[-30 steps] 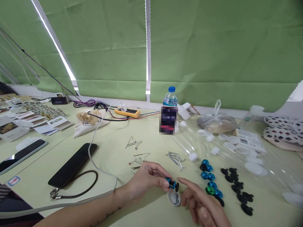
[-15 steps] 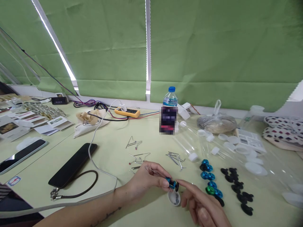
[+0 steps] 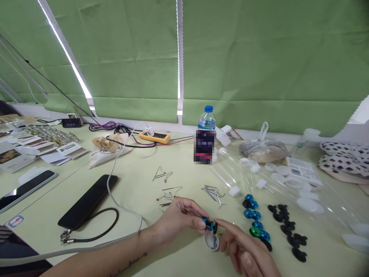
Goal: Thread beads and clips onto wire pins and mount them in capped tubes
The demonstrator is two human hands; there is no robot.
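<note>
Just beside a white dish (image 3: 205,243), a blue spool (image 3: 208,223) is pinched between the thumb and fingers of the left hand (image 3: 184,216). The right hand (image 3: 246,246) stretches its index to the spool's black end, other fingers loosely curled. Rightward lie blue pieces (image 3: 253,215), then black pieces (image 3: 299,254); rods (image 3: 215,194) lie beyond.

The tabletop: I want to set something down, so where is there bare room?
A bare patch lies between cloth bag, yellow power strip, bottle and metal rods. A smaller one lies right of the right hand, in front of the black pieces. Clear containers and white caps crowd the right.
</note>
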